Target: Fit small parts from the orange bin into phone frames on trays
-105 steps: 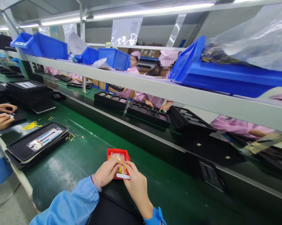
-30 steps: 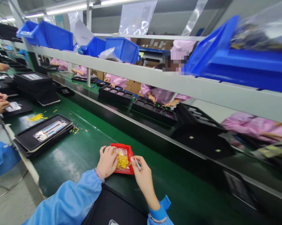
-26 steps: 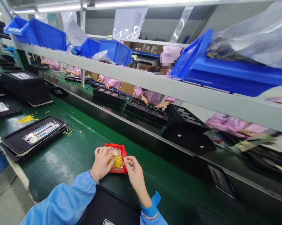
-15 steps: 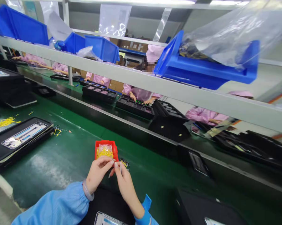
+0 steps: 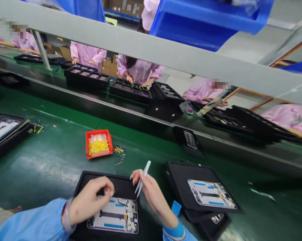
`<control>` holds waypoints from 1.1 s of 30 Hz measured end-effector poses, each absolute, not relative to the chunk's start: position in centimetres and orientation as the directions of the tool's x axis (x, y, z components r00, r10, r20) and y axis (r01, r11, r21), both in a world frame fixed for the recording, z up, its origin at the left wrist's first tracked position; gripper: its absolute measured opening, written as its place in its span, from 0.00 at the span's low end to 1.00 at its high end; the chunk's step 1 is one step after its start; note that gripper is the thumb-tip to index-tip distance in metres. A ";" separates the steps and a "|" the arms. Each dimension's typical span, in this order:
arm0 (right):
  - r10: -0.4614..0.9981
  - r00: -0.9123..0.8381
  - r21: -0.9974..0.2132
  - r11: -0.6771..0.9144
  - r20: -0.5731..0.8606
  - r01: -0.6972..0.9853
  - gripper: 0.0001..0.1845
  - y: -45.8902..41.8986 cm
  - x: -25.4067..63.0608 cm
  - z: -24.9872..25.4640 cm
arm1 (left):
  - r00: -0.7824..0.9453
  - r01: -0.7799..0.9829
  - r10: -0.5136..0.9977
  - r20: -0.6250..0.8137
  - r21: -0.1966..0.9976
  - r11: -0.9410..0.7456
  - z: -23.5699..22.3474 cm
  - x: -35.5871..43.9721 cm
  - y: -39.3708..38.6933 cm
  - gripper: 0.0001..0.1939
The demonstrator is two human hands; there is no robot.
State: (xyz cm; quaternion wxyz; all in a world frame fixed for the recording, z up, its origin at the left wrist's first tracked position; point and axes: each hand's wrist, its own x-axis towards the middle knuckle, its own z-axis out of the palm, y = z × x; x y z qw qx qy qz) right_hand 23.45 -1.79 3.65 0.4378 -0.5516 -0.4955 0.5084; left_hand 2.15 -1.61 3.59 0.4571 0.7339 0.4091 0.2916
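Observation:
A phone frame (image 5: pixel 113 216) with blue strips and a dark ribbon lies on a black foam tray (image 5: pixel 120 182) in front of me. My left hand (image 5: pixel 93 199) hovers over the frame's left part, thumb and fingertips pinched together; whatever they hold is too small to make out. White tweezers (image 5: pixel 142 179) are held in my right hand (image 5: pixel 151 190), their tips pointing down near the frame's upper right corner. Beyond the tray sits a red box (image 5: pixel 110 147) with a clear bag of small yellow pieces (image 5: pixel 98 144). Small black and yellow parts (image 5: pixel 119 149) lie beside it.
To the right, stacked black trays (image 5: pixel 176 174) carry another phone frame (image 5: pixel 212 194); more trays (image 5: pixel 27 129) stand at the left. A conveyor (image 5: pixel 140 124) crosses behind the bench. Overhead runs a white shelf rail (image 5: pixel 130 43) with a blue bin (image 5: pixel 191 30). Co-workers in pink sit opposite.
My hands have come apart and moved back from the red box to above the phone frame. The tweezers now show clearly in my right hand. The view has tilted down and shifted right.

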 end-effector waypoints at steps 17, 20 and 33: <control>0.995 -0.042 -0.983 -0.100 -0.095 -0.154 0.16 -6.1 24.6 -1.7 | 0.596 0.566 0.802 0.040 0.687 -0.455 -0.6 5.7 -3.4 0.10; 0.999 -0.006 -0.999 -0.037 -0.037 0.020 0.13 -6.7 24.5 -2.1 | 0.582 0.547 0.812 0.052 0.713 -0.438 -0.7 5.7 -3.5 0.10; 0.989 -0.043 -0.958 0.150 0.144 0.245 0.02 -7.0 24.3 -1.8 | 0.552 0.536 0.834 0.012 0.761 -0.365 -0.6 5.8 -3.2 0.09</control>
